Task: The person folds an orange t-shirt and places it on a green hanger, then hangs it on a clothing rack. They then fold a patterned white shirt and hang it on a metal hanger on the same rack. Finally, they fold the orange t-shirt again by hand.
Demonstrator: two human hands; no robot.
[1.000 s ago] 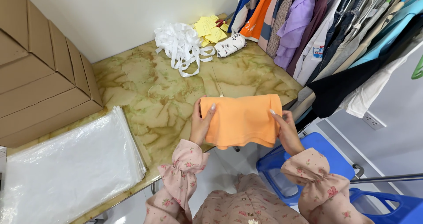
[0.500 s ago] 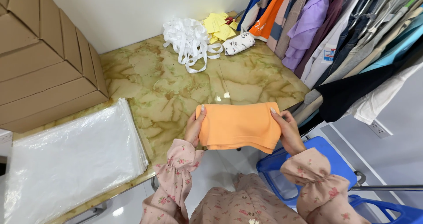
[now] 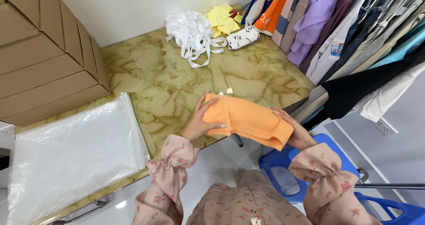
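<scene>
A folded orange garment (image 3: 245, 119) is held over the near edge of the marble-patterned table (image 3: 168, 83). My left hand (image 3: 199, 121) grips its left end, thumb on top. My right hand (image 3: 296, 134) holds its right end from beneath, mostly hidden by the cloth. The garment is lifted off the table and tilts down toward the right. Both arms wear pink floral sleeves with ruffled cuffs.
A stack of clear plastic bags (image 3: 73, 154) lies at the left. Cardboard boxes (image 3: 44, 52) stand behind it. White ribbon (image 3: 192, 32), yellow tags (image 3: 223, 19) and a small printed pouch (image 3: 242, 37) lie at the far edge. Hanging clothes (image 3: 345, 34) fill the right; a blue stool (image 3: 287, 163) stands below.
The orange garment has been folded narrower and lifted off the table edge, both hands moving with it toward me and slightly right.
</scene>
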